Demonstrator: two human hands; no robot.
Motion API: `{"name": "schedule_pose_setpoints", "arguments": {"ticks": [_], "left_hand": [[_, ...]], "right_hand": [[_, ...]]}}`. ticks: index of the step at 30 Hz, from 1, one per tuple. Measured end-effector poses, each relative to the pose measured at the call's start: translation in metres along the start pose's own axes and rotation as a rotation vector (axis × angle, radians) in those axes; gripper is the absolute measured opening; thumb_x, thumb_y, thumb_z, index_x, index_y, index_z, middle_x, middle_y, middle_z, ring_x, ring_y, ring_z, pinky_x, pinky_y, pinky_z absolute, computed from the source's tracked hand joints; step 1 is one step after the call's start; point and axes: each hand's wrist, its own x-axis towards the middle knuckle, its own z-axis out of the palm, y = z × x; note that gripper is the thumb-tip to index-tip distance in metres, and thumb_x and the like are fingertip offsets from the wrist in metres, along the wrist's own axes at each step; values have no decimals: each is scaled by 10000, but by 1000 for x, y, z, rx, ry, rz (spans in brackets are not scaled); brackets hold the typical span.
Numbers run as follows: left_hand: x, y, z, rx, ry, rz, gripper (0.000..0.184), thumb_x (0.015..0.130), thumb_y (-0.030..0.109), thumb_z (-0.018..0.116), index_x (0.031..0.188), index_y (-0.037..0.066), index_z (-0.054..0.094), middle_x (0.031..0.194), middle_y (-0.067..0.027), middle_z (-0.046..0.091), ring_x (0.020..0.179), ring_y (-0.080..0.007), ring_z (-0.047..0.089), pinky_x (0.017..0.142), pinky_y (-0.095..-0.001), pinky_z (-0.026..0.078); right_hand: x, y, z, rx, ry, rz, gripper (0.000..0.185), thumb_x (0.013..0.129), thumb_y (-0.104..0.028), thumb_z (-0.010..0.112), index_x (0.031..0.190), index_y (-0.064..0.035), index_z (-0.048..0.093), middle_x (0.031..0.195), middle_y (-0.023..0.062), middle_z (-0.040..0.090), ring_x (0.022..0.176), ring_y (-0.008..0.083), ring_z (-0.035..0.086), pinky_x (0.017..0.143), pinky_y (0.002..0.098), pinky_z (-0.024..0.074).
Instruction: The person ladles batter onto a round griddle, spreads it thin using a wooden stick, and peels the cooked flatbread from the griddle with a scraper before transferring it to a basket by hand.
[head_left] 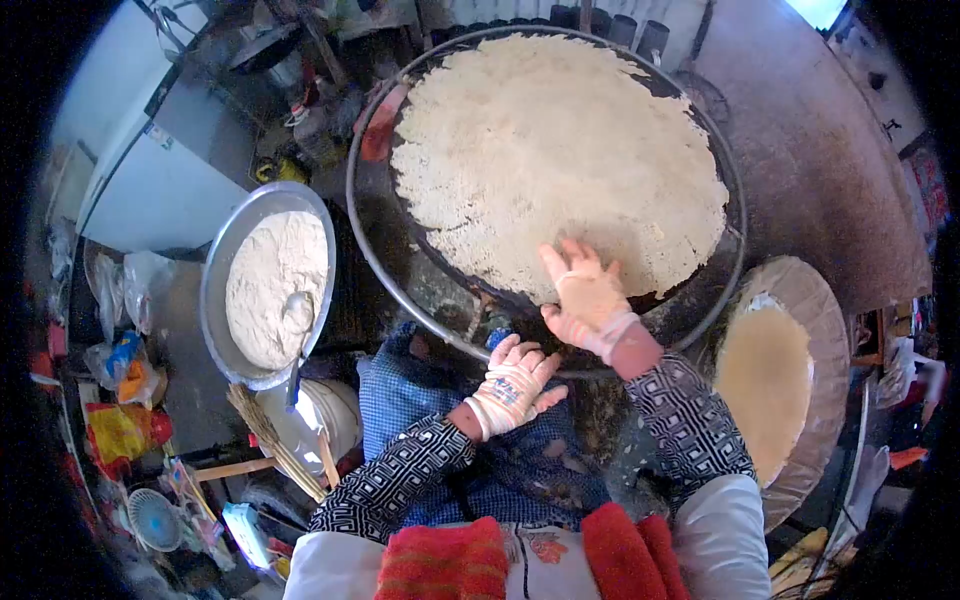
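Observation:
A large thin pancake point(560, 150), pale and ragged at the edge, covers most of a round dark griddle point(655, 300). My right hand point(590, 297), in a light fingerless glove, reaches over the pancake's near edge with its fingers spread. Whether its fingertips touch the pancake I cannot tell. My left hand point(510, 388), gloved the same way, is above my lap by the griddle's near rim. Its fingers are stretched out, thumb apart, and it holds nothing visible. A small blue object point(497, 338) shows just beyond its fingertips.
At left stands a metal basin point(212, 290) of pale flour-like material with a ladle point(297, 315) in it. Below it are a white bucket point(345, 410) and a straw brush point(270, 440). A wide covered tray point(825, 370) with a tan round surface lies at right.

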Motion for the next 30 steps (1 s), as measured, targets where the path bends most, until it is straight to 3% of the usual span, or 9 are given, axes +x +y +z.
{"name": "schedule_pose_setpoints", "arguments": {"ticks": [7,9,12,15,20,21,24,28,30], "left_hand": [[55,-39,-92,274,243,-165,975,572,528,806,1374,106,446,1424,-174,351,1328,-394,291,1097,-565,202],[82,-52,-111,308,152,-168,925,658,450,792,1439,167,385,1414,-172,405,1342,-383,321,1113,-614,120],[125,-77,-120,519,167,22,346,724,198,684,1066,173,638,1015,-9,660,1107,-238,582,1113,-624,193],[151,-64,-152,582,313,134,237,720,147,638,952,189,661,882,17,663,1003,-211,620,1097,-624,241],[140,-41,-140,571,513,233,162,733,162,618,889,157,661,840,-3,656,936,-196,621,1086,-629,280],[130,-44,-126,576,467,200,272,700,169,659,970,202,668,920,43,656,971,-179,607,1094,-620,277],[107,-63,-91,512,370,134,312,689,170,682,999,193,668,945,35,660,949,-179,614,1095,-619,276],[109,-67,-91,476,315,110,351,678,163,703,1026,188,665,943,30,664,932,-187,622,1100,-607,275],[117,-62,-100,462,301,104,376,661,153,727,1029,193,662,933,30,671,932,-188,626,1113,-583,267]], "right_hand": [[35,38,9,-8,-312,11,351,809,-179,615,1141,-78,563,1131,181,615,1091,344,600,848,531,506],[36,50,-15,-17,-339,42,241,814,-144,594,1045,-78,597,993,158,637,976,330,625,820,454,517],[35,79,-7,201,34,-56,190,817,-124,570,998,-87,613,879,149,658,867,333,644,769,428,526],[28,75,-76,-175,-78,64,163,859,-126,525,975,-97,634,827,155,670,786,347,649,659,445,504],[3,74,-77,-34,75,130,161,875,-169,531,977,-106,639,782,133,675,729,339,657,653,441,509],[0,66,-76,-183,-199,131,301,877,-254,570,1131,-101,621,974,142,692,920,324,659,820,451,504],[-44,58,-42,-37,-63,109,667,815,-415,652,1367,-91,465,1372,170,476,1352,334,355,1138,542,204],[-85,88,-11,108,313,130,709,784,-522,601,1339,-93,495,1360,158,470,1313,351,373,1123,567,201],[-89,124,-12,132,352,250,639,764,-270,650,1352,-89,474,1368,157,461,1306,355,380,1120,499,253]]}}
